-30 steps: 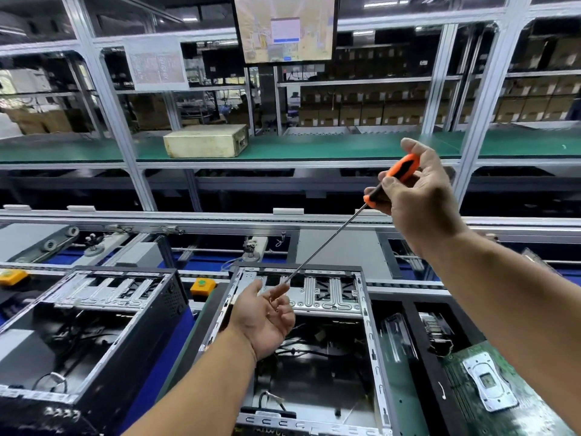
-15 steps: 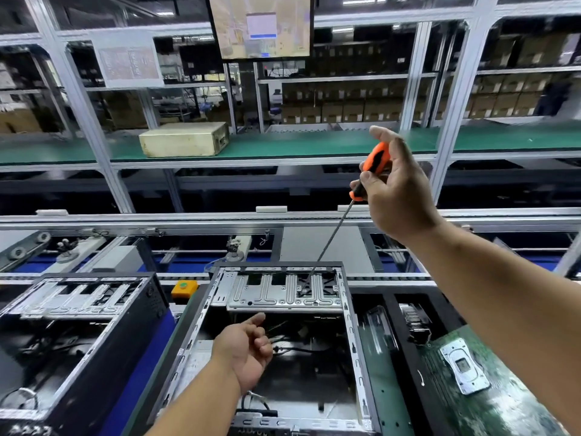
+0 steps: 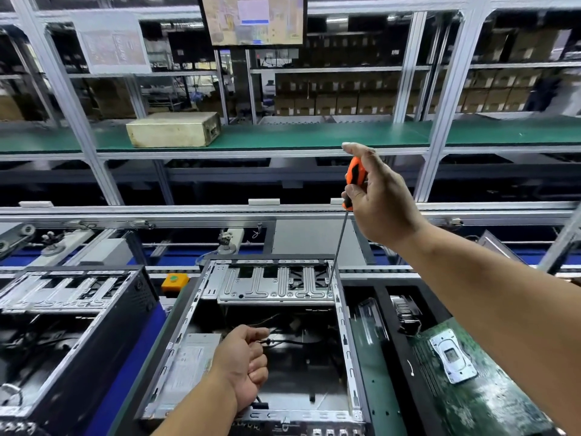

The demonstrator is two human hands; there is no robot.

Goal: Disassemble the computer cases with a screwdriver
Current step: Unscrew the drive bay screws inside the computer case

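Step in hand: seating the screwdriver (image 3: 345, 215) on a fastener at the far right corner of the open computer case (image 3: 341, 309), judged from where the tip points; the screw itself is too small to make out
Right hand (image 3: 382, 199): raised well above the case; fingers and thumb wrapped round the orange-and-black handle; index finger stretched up over the handle's top
Screwdriver axis: long thin shaft runs almost straight down from the handle, leaning slightly left; its tip lands on the silver drive-bay bracket (image 3: 273, 286), at the bracket's right end just beside the case's right rail
Left hand (image 3: 243, 361): low inside the case, nearer the camera than the bracket; fingers curled loosely with fingertips at a thin black cable (image 3: 283, 342); whether it truly pinches the cable I cannot tell
Which hand is nearer: the left hand sits closer to the bracket in height, yet only the right carries the tool; the bracket lies ahead of and below the right hand, along the shaft's line
Case position: centre of the table, open side up; a second case (image 3: 78, 297) stands to its left; a green motherboard (image 3: 471, 382) lies to its right
Next move calls for: downward pressure along the shaft while twisting; a tilted shaft risks slipping off the screw head
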